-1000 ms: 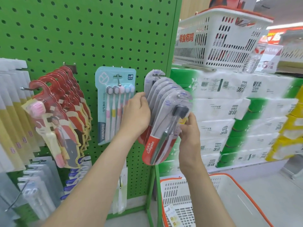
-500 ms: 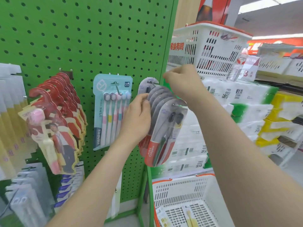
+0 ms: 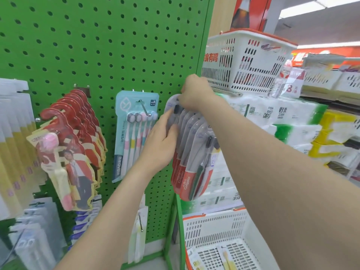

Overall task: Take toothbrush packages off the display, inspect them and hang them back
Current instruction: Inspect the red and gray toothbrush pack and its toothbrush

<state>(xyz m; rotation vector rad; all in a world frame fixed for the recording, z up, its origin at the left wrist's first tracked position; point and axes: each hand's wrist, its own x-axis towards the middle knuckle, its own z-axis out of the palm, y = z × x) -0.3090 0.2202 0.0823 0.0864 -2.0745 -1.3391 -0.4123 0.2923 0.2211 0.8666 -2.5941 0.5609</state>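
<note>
1. Both hands on Colgate packs [image 3: 187, 162] hanging at pegboard [image 3: 97, 45] edge.
2. Stack's side gripped by left hand [image 3: 162, 142] fingers; right hand [image 3: 194, 94] fingers curled, pinching a top tab.
3. Risk: hook hidden, probably under right hand; a missed hole drops the pack.

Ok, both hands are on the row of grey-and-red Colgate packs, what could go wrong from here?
The right hand covers the top of the grey-and-red Colgate toothbrush packs, so the peg is hidden; a pack could miss it and drop toward the white plastic basket below.
The left hand sits beside the teal card multi-brush pack; a nudge might swing it.
</note>
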